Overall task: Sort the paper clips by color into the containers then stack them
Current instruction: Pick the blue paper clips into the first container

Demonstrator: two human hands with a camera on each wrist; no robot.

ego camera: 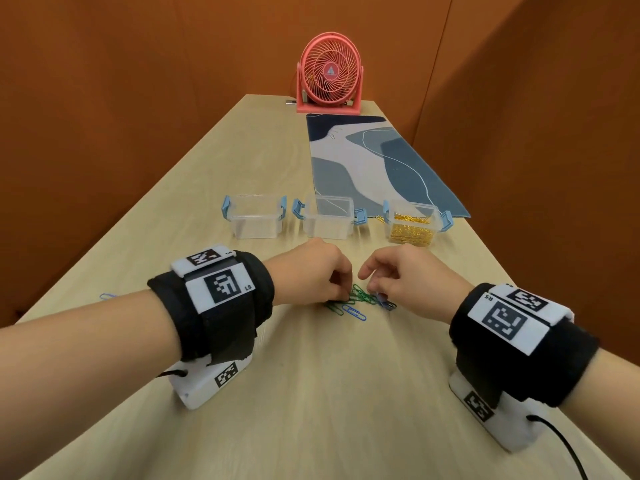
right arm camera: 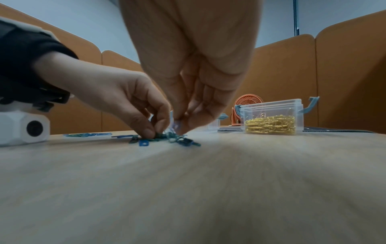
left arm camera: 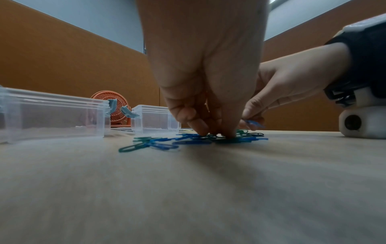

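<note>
A small heap of thin wire paper clips (ego camera: pixel 358 299), green and blue with a glossy coating, lies just below the middle of the head view on the pale wood-grain table (ego camera: pixel 311 393). The left hand (ego camera: pixel 311 271) comes down on the heap from the left, its fingertips (left arm camera: pixel 228 132) curled and pressed onto the green clips; whether it has pinched one off the table cannot be told. The right hand (ego camera: pixel 398 275) meets it from the right, fingers bent, pinching a blue clip (left arm camera: pixel 253 123) just above the heap. One more blue clip (ego camera: pixel 108 296) lies alone at the left edge of the table, well apart.

Above the hands in the head view stand three clear, boxy plastic containers with light-blue latches, in a row. The left container (ego camera: pixel 256 216) and the middle container (ego camera: pixel 329 220) look empty; the right container (ego camera: pixel 414 221) holds a tangle of shiny gold clips (ego camera: pixel 410 233).

Behind the row, a flat mat (ego camera: pixel 374 164) with curved blue and white shapes runs toward the top of the frame, and a round coral fan (ego camera: pixel 329 74) with a spiral wire grille stands at the far end. Orange partition walls (ego camera: pixel 138 98) close in both sides.
</note>
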